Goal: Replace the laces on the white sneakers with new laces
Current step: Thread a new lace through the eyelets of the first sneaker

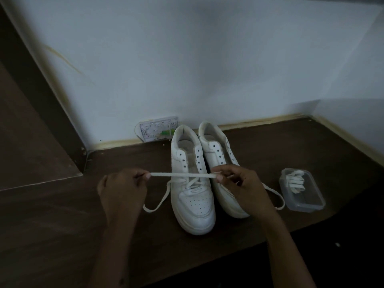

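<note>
Two white sneakers stand side by side on a dark wooden surface, toes toward me. The left sneaker (192, 196) has a white lace (182, 175) threaded through its lowest eyelets. My left hand (122, 190) pinches one stretch of that lace, and my right hand (243, 186) pinches the other, so a flat span is pulled taut across the shoe. Loose lace ends loop down on both sides. The right sneaker (218, 150) shows bare eyelets and is partly hidden by my right hand.
A clear plastic box (301, 201) with a bundled white lace (295, 180) inside sits to the right of the shoes. A wall socket plate (158, 128) lies behind them against the white wall. A dark wooden panel (31, 132) rises at the left.
</note>
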Demonstrator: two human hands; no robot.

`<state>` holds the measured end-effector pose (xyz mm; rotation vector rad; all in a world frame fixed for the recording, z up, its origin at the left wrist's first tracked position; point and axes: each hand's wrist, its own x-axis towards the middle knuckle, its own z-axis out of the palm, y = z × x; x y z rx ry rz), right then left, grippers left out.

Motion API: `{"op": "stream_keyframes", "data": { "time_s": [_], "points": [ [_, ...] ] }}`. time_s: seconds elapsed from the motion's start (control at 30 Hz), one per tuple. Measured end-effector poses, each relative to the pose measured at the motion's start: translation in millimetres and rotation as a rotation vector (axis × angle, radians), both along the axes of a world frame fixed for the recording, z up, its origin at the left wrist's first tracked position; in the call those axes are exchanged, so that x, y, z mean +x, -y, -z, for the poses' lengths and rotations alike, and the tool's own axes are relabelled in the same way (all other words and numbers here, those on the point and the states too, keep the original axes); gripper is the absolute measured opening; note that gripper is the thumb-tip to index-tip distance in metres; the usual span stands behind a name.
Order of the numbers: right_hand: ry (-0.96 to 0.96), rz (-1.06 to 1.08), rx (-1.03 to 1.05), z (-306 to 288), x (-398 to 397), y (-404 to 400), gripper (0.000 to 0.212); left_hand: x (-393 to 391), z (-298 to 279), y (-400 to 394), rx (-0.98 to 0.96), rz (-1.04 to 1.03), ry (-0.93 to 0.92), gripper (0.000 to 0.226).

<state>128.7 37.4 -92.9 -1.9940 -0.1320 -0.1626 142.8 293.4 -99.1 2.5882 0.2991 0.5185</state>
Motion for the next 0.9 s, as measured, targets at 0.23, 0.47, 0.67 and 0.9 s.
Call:
{"op": "stream_keyframes", "data": {
  "time_s": [0.23,0.47,0.67,0.9],
  "points": [
    [0.113,0.119,-0.047,3.0,-1.6,-14.0,0.025,3.5,4.5,7.6,-0.024,0.092,-0.068,0.026],
    [0.272,0.124,0.111,1.3,-2.2,-48.1,0.012,1.6,2.3,54.4,-0.306,0.607,0.282,0.021],
    [0.312,0.247,0.066,6.3,-4.1,-51.3,0.004,-1.1,2.4,56.6,-0.344,0.438,0.338,0.008],
    [0.218,0.305,-0.19,32.0,1.6,-54.8,0.027,-2.2,12.8,70.1,0.034,0.332,0.302,0.011]
  ]
}}
